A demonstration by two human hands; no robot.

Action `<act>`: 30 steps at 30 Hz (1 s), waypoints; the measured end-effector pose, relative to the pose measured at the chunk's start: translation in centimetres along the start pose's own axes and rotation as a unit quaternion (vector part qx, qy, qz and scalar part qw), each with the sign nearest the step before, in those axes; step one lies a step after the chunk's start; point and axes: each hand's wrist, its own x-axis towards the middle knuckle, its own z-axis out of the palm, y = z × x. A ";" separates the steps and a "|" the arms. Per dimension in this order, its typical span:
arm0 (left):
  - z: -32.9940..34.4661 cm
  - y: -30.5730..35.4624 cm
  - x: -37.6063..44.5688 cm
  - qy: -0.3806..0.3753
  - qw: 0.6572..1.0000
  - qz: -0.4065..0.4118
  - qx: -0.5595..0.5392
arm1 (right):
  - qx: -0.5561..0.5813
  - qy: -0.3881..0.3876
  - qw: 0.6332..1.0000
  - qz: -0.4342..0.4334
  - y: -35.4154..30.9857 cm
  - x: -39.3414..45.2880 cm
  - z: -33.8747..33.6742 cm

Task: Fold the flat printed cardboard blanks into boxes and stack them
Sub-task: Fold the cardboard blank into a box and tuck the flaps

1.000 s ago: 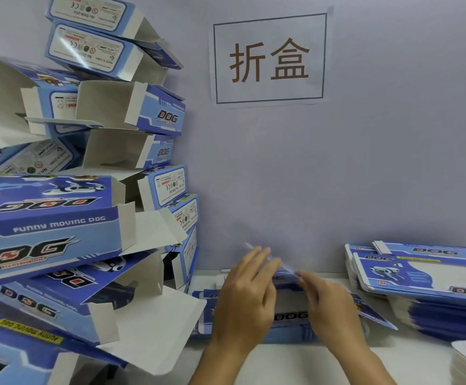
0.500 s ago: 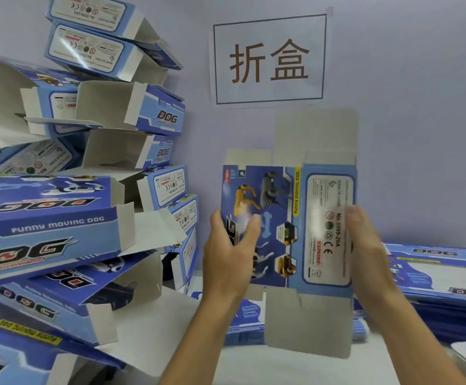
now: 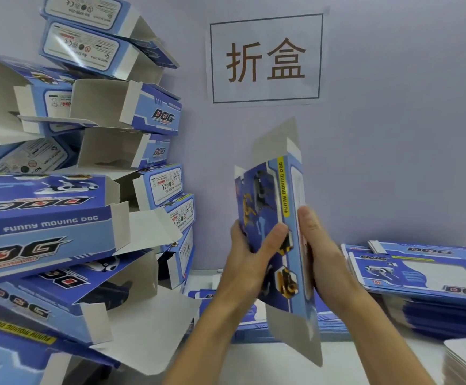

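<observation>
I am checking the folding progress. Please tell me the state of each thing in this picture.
Blank: held upright, partly opened, end flaps unfolded.
Left hand: grips the blank.
Right hand: holds the blank's other side.
Folded boxes: stacked, leaning, flaps open.
Flat blanks: piled, unfolded.
Sign: taped on the wall.

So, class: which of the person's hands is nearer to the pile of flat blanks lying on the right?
Right. The right hand grips the upright box on the side facing the pile of flat blanks; the left hand grips the box's far side, farther from it.
</observation>
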 end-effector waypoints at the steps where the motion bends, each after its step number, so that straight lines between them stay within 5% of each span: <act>1: -0.5 0.2 0.2 0.033 0.999 0.011 0.018 | -0.003 0.005 1.000 -0.002 -0.1 0.1 -0.1; 7: -1.8 0.8 0.6 0.162 0.974 0.040 0.154 | -0.080 0.069 0.994 -0.029 -0.9 0.3 -1.1; 12: -0.9 1.1 0.3 0.092 0.970 0.055 0.219 | -0.151 0.073 0.986 -0.022 -1.3 0.6 -1.9; 17: -1.8 2.1 0.3 0.056 0.992 0.037 0.102 | -0.088 0.073 0.993 -0.036 -1.3 0.2 -3.1; 22: -2.9 2.8 0.4 0.075 0.996 0.027 -0.028 | -0.008 -0.060 0.998 0.005 -1.0 -0.3 -3.9; 26: -2.6 2.9 0.0 0.063 0.994 0.088 -0.006 | 0.017 -0.113 0.993 0.034 -0.9 -0.4 -3.7; 30: -2.0 2.3 -0.3 0.035 0.986 0.149 0.071 | -0.032 0.019 0.997 -0.069 -0.7 0.1 -1.8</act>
